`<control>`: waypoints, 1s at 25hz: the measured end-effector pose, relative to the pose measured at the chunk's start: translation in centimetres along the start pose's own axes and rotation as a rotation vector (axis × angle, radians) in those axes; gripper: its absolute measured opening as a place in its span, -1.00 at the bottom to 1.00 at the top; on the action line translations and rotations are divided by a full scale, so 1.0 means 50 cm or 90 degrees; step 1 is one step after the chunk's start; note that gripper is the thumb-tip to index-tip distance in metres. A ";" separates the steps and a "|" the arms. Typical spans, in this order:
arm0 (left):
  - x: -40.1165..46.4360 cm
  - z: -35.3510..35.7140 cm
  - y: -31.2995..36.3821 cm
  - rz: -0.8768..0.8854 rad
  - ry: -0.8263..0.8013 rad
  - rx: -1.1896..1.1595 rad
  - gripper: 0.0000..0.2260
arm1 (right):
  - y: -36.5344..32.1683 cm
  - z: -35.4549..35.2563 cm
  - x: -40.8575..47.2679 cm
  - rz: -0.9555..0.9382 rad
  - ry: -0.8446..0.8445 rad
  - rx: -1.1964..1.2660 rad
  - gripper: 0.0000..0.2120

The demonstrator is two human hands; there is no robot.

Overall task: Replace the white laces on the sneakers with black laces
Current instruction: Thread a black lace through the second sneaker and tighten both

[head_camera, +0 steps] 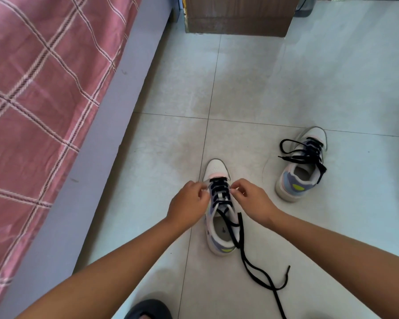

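1. The near sneaker (219, 212) sits on the floor (274, 88) right in front of the person, toe pointing away, with the black lace (219, 192) already crossed through its lower eyelets. The left hand (189, 201) and the right hand (251, 201) are each curled in at one side of the lacing, fingertips pinching at the lace or the eyelet edge. From where I stand I can't tell which.

2. Pulling harder on one side would, I think, leave the two tails uneven, and one could end up too short to tie.

3. Both loose ends trail out of the shoe's mouth and cross over each other on the floor toward the person. They could knot or twist when drawn up.

4. A slippered foot (148, 310) rests close to those tails. Stepping on one mid-pull would jerk the shoe or yank the lace back through.

5. Nothing pins the sneaker down, so a firm tug may slide or tip it.

6. The flat lace might go through twisted if the pinch turns it.

7. The other sneaker (302, 166) stands well apart to the right, black-laced but with loose ends, so it is easy to forget to finish.
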State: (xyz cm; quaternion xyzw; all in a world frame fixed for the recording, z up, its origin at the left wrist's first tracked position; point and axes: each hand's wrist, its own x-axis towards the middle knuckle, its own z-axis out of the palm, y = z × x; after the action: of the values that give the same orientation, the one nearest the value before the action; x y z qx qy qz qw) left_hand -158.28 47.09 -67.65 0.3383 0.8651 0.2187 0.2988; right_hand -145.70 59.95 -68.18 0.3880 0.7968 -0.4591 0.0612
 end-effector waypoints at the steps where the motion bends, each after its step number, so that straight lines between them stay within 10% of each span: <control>1: 0.023 -0.005 0.005 0.004 0.011 0.013 -0.76 | -0.007 -0.001 0.017 -0.005 -0.006 -0.008 -0.88; 12: 0.114 0.021 0.064 -0.002 -0.061 0.165 -0.77 | -0.074 0.015 0.101 -0.062 -0.087 -0.407 -0.84; 19: 0.128 0.027 0.085 -0.115 -0.166 0.193 -0.77 | -0.118 0.018 0.130 0.076 -0.148 -0.413 -0.73; 25: 0.125 0.018 0.059 -0.126 -0.169 -0.105 -0.82 | -0.077 -0.007 0.130 0.105 -0.149 -0.173 -0.78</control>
State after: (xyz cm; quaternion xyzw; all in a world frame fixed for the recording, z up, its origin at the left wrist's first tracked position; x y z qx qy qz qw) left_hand -160.03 53.69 -68.91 0.2521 0.8261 0.2118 0.4574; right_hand -152.70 62.80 -68.31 0.3840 0.8044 -0.3829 0.2426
